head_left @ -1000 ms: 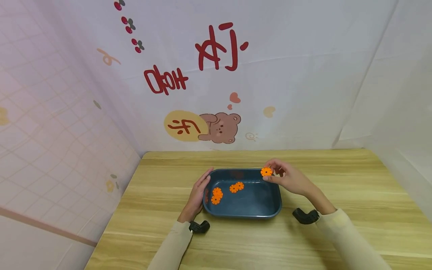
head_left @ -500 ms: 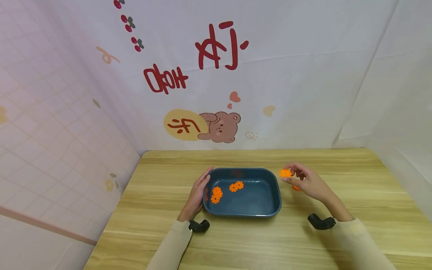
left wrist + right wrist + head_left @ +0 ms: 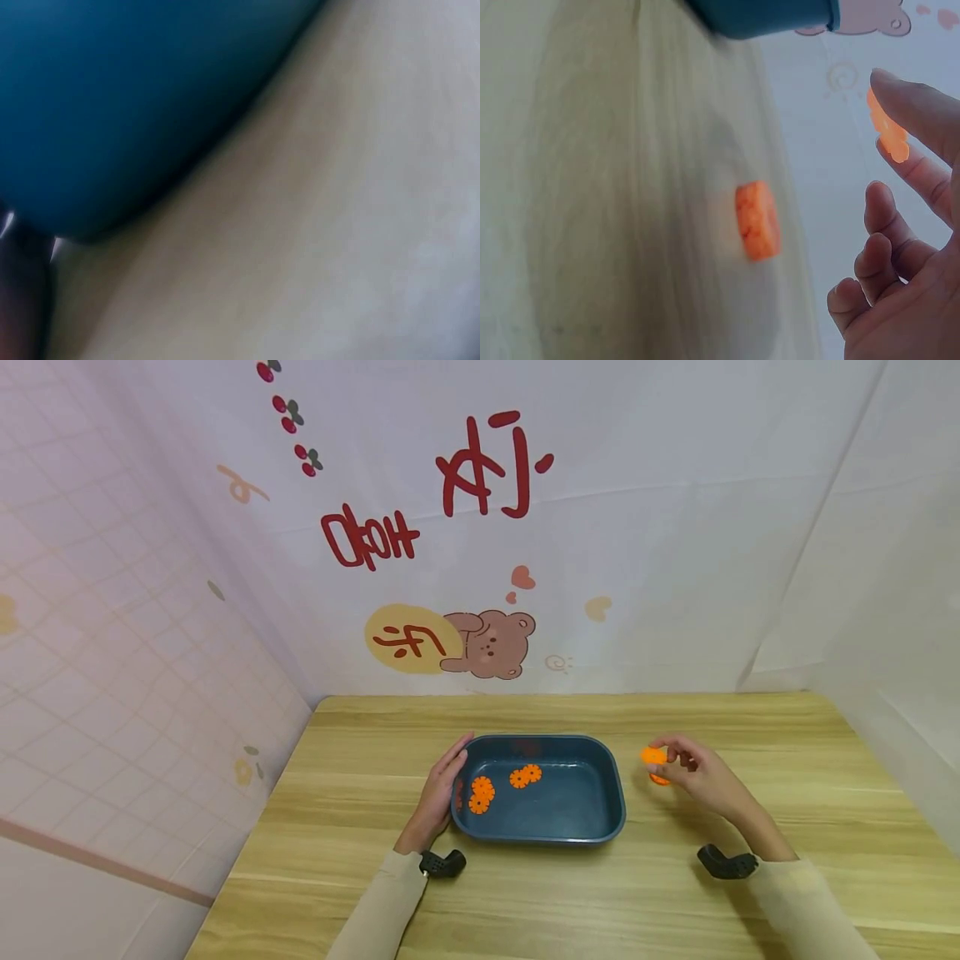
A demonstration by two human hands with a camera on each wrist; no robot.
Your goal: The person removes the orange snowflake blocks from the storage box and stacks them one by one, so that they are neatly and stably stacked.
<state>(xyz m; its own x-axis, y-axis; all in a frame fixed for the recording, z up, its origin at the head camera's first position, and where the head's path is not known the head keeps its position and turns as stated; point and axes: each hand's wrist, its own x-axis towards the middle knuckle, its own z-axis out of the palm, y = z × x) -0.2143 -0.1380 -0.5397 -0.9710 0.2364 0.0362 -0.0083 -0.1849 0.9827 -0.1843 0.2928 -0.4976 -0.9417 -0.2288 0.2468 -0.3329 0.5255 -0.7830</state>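
With straight fingers, my left hand (image 3: pixel 437 789) rests against the left side of the dark blue tray (image 3: pixel 537 837). Orange notched plastic discs (image 3: pixel 482 788) lie in the tray at the left, and an overlapping pair (image 3: pixel 526 775) lies near its middle. To the right of the tray, my right hand (image 3: pixel 693 774) pinches an orange disc (image 3: pixel 889 131) between thumb and index finger. Below that hand, a short orange stack (image 3: pixel 757 221), apparently of similar discs, sits on the table, partly hidden in the head view. The left wrist view is blurred and shows mostly the tray's wall (image 3: pixel 127 112).
The wood-grain table (image 3: pixel 570 902) ends against a pale cloth backdrop (image 3: pixel 660 568) printed with a bear and red characters. A black wrist camera (image 3: pixel 442 863) sits on the left wrist and another wrist camera (image 3: pixel 726 862) on the right.
My right hand has moved right from above the tray's far right corner, carrying the orange disc, and is now lower over the orange stack. My left hand and the tray have stayed put.
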